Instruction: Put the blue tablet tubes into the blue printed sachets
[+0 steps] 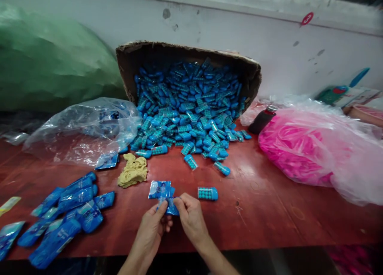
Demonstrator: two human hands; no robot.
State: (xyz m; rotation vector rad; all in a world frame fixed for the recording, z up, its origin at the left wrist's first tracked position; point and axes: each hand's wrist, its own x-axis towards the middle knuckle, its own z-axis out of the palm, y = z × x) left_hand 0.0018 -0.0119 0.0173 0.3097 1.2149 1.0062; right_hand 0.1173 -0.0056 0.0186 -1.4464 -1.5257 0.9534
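Between both hands is a small blue printed plastic sleeve [172, 208]. My left hand [153, 224] pinches its left side between thumb and fingers. My right hand [191, 217] grips the right side, its fingers closed. Just beyond my fingertips, more flat blue sleeves [159, 188] lie on the red table. To the right of my right hand, a clear bottle with a blue cap and teal balls inside [207, 193] rests on its side. A crumpled lump of yellow material [133, 170] sits beyond the sleeves to the left.
A tipped cardboard box [254, 73] spills many similar bottles [191, 107] onto the red table [269, 215]. Blue-wrapped bottles [76, 199] are piled at left. Behind them lies a clear plastic bag [74, 127]. A bag of pink items [302, 147] and a dark bottle [262, 119] stand right.
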